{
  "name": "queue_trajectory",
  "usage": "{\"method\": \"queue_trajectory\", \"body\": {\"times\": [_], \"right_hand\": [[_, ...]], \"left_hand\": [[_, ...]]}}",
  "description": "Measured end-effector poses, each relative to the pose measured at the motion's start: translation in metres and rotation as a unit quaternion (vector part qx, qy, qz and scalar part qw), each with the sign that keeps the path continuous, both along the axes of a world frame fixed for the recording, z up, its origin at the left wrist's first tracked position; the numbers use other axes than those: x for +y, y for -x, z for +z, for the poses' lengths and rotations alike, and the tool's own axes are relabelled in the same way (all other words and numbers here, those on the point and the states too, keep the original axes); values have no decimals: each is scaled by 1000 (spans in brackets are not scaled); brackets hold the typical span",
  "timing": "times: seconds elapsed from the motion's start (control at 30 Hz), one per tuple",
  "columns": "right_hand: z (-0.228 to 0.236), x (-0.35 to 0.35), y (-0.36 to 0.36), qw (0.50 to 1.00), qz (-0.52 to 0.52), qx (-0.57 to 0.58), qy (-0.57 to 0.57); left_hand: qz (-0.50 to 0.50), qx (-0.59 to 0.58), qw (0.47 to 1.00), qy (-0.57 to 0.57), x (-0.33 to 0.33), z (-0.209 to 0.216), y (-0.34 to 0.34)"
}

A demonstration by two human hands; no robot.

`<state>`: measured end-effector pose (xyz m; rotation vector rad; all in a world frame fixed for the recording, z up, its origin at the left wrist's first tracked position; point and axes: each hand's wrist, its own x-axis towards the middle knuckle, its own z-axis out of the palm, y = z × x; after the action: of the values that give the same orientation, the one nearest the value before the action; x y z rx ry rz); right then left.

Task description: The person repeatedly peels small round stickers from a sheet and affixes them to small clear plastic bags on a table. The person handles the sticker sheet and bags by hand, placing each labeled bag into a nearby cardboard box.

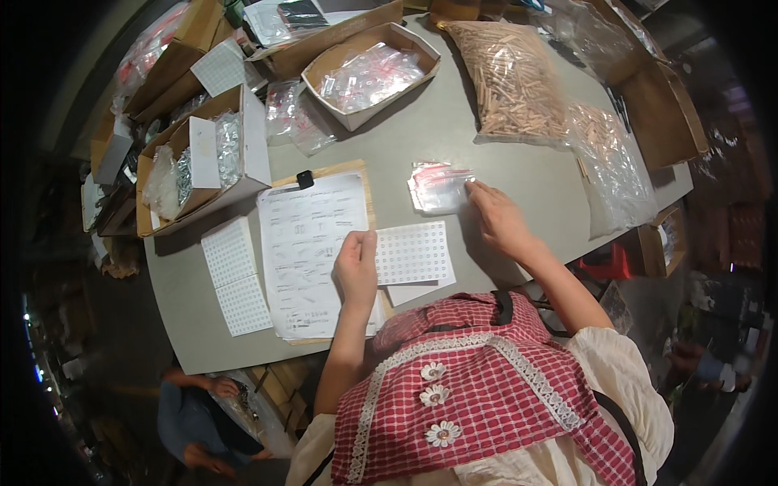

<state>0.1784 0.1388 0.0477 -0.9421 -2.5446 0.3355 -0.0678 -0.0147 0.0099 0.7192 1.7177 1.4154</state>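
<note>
My left hand (356, 266) is closed on the left edge of a white sheet of small printed labels (412, 253), held just above the table. Beneath that sheet, another pale sheet (412, 292) shows in part. To the right, my right hand (501, 220) has its fingertips pinched at the right edge of a clear zip bag, part of a small stack of zip bags (438, 189) with red stripes. A clipboard (371, 180) with printed paper (312, 251) lies left of my left hand.
Farther left are more label sheets (235, 275) and a carton (258, 138) of bagged hardware. A white box (356, 121) of small bags stands at the back. Large bags of wooden dowels (515, 85) lie back right. Another person's hand (224, 387) works below the table's left.
</note>
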Motion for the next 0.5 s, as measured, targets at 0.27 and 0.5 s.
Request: {"method": "queue_trajectory", "body": {"times": [0.27,0.5], "right_hand": [[8,47,-31,983,-75,35,162],[-22,50,-13,997,-32,-68,12]], "left_hand": [[0,26,1000,-2,5,-2,-1],[2,5,1000,-8,2,4,-2]]}}
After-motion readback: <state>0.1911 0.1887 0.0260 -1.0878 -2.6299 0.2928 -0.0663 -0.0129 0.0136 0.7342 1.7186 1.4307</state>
